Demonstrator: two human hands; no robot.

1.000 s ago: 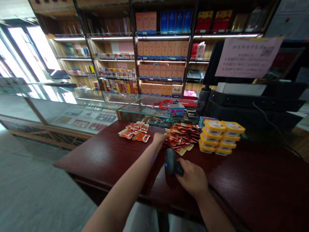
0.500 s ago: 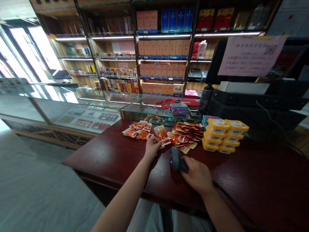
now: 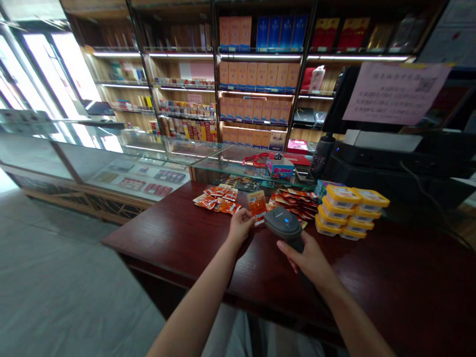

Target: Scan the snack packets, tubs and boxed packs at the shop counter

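Note:
My left hand point(image 3: 241, 226) pinches the near edge of an orange snack packet point(image 3: 257, 204), which is tilted up off the dark wooden counter point(image 3: 208, 243). In my right hand point(image 3: 310, 260) is a dark barcode scanner point(image 3: 284, 224), fingers wrapped round its handle. A blue light glows on the scanner's top, and its head is beside the packet. To the left of the held packet lies a small group of orange packets point(image 3: 217, 198). A larger pile of similar packets point(image 3: 293, 201) lies to the right, partly hidden behind the scanner.
Stacked yellow-lidded tubs point(image 3: 347, 210) stand right of the pile. Behind them are a monitor with a pink paper sign point(image 3: 396, 94) and a handset point(image 3: 323, 153). A glass display case point(image 3: 141, 173) runs left. A colourful small box point(image 3: 280, 169) sits on the glass ahead.
My right hand has raised and turned the scanner, so its top now faces me. The packet in my left hand has been tilted up away from the pile. The view has shifted slightly.

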